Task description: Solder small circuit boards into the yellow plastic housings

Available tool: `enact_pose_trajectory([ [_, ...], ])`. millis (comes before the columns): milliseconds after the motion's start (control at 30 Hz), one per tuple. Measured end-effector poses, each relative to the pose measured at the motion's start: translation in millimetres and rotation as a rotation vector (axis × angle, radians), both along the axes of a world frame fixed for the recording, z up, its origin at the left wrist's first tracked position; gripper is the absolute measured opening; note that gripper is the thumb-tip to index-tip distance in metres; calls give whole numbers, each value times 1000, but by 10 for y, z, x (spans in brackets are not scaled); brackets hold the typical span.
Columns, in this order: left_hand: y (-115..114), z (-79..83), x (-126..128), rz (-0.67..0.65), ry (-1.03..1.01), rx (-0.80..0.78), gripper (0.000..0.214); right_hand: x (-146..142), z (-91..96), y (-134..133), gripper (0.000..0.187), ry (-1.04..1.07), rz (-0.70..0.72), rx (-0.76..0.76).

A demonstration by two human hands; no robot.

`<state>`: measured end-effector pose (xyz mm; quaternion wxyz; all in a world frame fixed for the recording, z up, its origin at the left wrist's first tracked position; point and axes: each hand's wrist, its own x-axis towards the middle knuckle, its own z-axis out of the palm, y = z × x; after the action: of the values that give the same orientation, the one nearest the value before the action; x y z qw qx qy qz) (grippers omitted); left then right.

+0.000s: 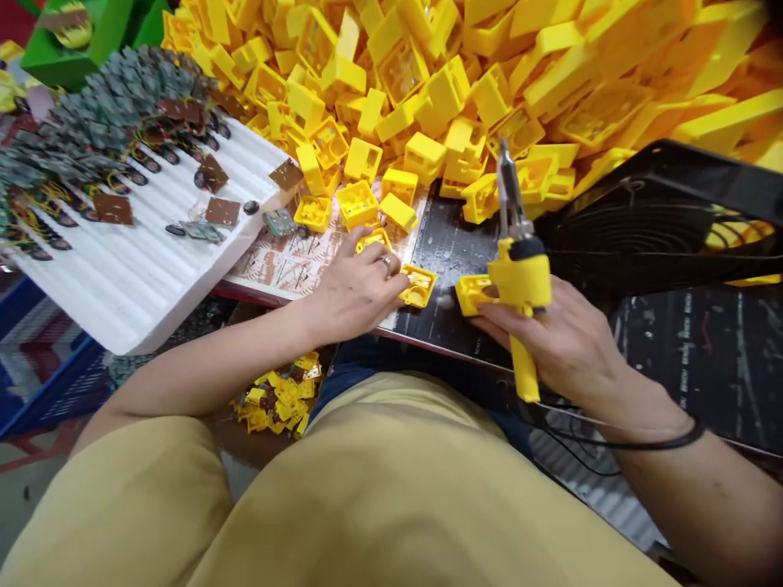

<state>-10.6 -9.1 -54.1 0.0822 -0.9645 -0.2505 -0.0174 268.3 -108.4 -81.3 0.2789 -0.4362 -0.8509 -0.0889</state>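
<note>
My left hand (360, 285), with a ring on one finger, reaches palm down over the table edge. Its thumb and forefinger close on the edge of a small open yellow plastic case (419, 287); its other fingers bend over a second yellow case (374, 240). In my right hand (568, 334) is a yellow soldering gun (519, 281), its metal tip pointing up and away from me. The fingertips of that hand also touch another open yellow case (470, 293) on the dark board. My fingers partly hide what lies inside the cases.
A big heap of yellow cases (367, 114) fills the back. At left, a white foam tray (165, 277) carries wired circuit boards (122, 114) with small round parts. A black fan (648, 220) stands right. Below the table lie yellow pieces (281, 395) and a blue crate (55, 359).
</note>
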Motion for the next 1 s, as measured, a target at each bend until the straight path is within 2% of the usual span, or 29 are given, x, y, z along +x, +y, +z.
enact_pose_trajectory([
  [67, -83, 11, -81, -16, -57, -4, 33, -7, 5, -165, 37, 25, -46, 7],
  [100, -110, 11, -93, -36, -93, -23, 43, -27, 1, -202, 45, 45, -89, 8],
  [167, -144, 6, -63, -92, -132, -97, 61, -95, -25, -203, 55, 70, -153, 12],
  [200, -158, 5, -26, -99, -125, -133, 64, -135, -44, -179, 56, 73, -162, 17],
  [267, -196, 11, 62, -22, -74, -150, 62, -209, -81, -121, 51, 79, -155, 21],
  [367, -280, 35, 146, 131, -4, -66, 51, -252, -97, -87, 37, 126, -60, -33],
  [467, -356, 56, 110, 153, 10, -28, 75, -209, -53, -148, 23, 155, 100, -152],
  [533, -385, 71, 44, 161, 5, -41, 85, -174, -25, -204, 25, 164, 95, -171],
  [667, -411, 81, -34, 211, 32, -81, 62, -196, -52, -240, 58, 134, -94, -41],
  [733, -429, 58, -25, 217, 21, -78, 55, -237, -86, -217, 54, 116, -110, -20],
  [867, -410, -4, -53, 168, -68, -64, 62, -241, -95, -185, 35, 127, 49, -124],
  [933, -318, -4, -136, 167, -126, -59, 64, -214, -80, -197, 41, 159, 37, -139],
  [1000, -166, 24, -250, 233, -160, -48, 54, -215, -77, -217, 57, 196, -51, -116],
])
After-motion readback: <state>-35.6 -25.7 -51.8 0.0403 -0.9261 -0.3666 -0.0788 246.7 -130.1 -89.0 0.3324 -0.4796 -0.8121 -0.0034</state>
